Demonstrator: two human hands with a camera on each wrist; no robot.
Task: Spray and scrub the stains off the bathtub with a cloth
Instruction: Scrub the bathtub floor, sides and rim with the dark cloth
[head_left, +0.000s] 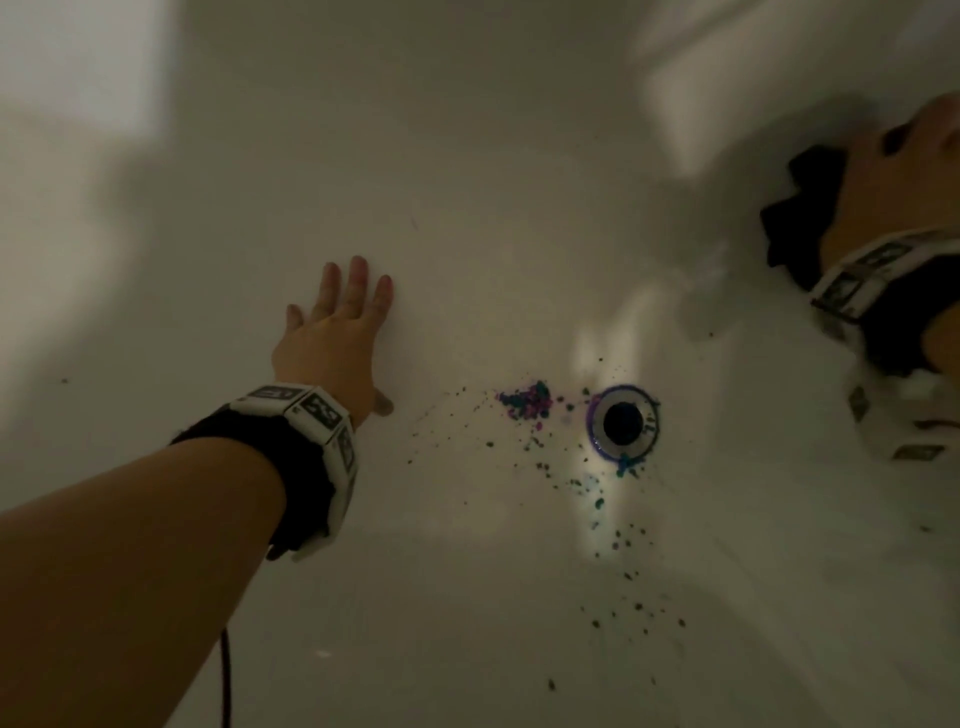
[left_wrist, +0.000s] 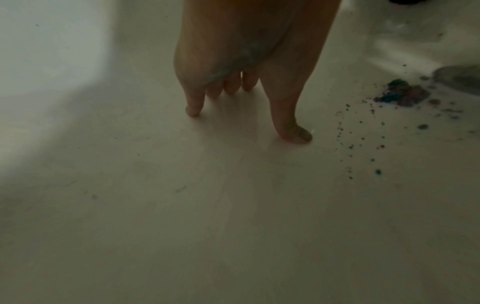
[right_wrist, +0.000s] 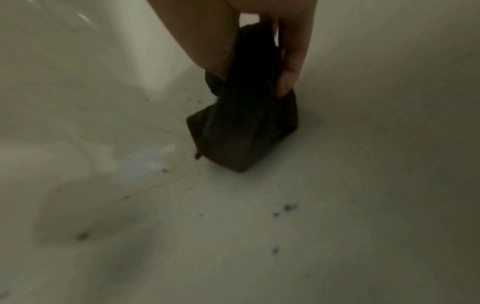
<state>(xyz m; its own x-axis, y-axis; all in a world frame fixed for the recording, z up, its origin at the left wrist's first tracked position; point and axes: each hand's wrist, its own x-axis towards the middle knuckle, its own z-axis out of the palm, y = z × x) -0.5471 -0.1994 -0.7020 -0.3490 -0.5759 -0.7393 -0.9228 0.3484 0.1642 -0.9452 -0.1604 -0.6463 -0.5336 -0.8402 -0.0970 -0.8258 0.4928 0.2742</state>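
Note:
The white bathtub floor (head_left: 467, 208) carries a clump of blue and purple stains (head_left: 524, 401) just left of the round metal drain (head_left: 623, 422), with dark specks scattered around. My left hand (head_left: 343, 312) lies flat and open on the tub floor, left of the stains; its fingertips (left_wrist: 193, 109) and thumb touch the surface. At the far right my right hand (head_left: 904, 171) grips a dark cloth (head_left: 802, 208) against the tub wall. The right wrist view shows that cloth (right_wrist: 244, 127) hanging bunched from the fingers (right_wrist: 288, 82), its lower end near the tub surface.
Specks of stain (head_left: 623, 545) trail from the drain toward the near side. A bright patch of light falls on the tub wall (head_left: 78, 78) at the upper left. No spray bottle shows in any view.

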